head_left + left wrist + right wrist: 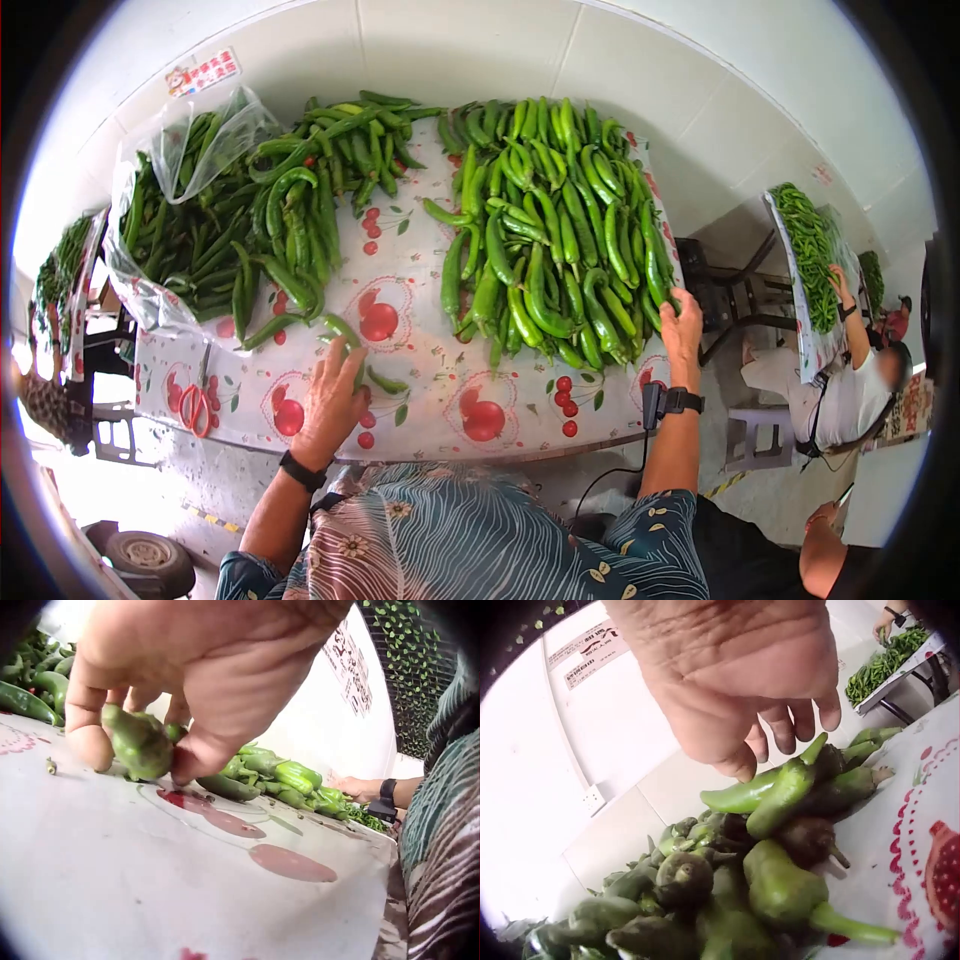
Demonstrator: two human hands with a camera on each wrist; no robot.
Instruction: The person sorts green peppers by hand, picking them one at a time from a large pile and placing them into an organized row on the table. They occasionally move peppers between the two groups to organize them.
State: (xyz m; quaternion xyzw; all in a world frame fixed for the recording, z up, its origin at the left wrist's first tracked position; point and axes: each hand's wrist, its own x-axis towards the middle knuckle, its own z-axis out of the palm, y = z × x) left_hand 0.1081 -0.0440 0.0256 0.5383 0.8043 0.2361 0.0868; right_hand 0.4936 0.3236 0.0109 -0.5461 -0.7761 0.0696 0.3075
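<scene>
My left hand [328, 400] is low over the table at the left, its thumb and fingers pinching a green pepper [139, 746] by its stem end. Another small pepper [385, 381] lies just right of that hand. My right hand [682, 328] rests at the right edge of a broad pile of green peppers [545, 225] laid roughly side by side. In the right wrist view its fingers are loosely bent above a bright green pepper [784, 796], the thumb close to it. The far side of those fingers is partly hidden.
At the left, more peppers [295, 215] spill from a clear plastic bag [165, 310]. Red-handled scissors [196, 408] lie near the front edge of the fruit-print tablecloth [480, 415]. A wall [480, 50] stands behind. Further right, another person [845, 400] works at a pepper-covered table.
</scene>
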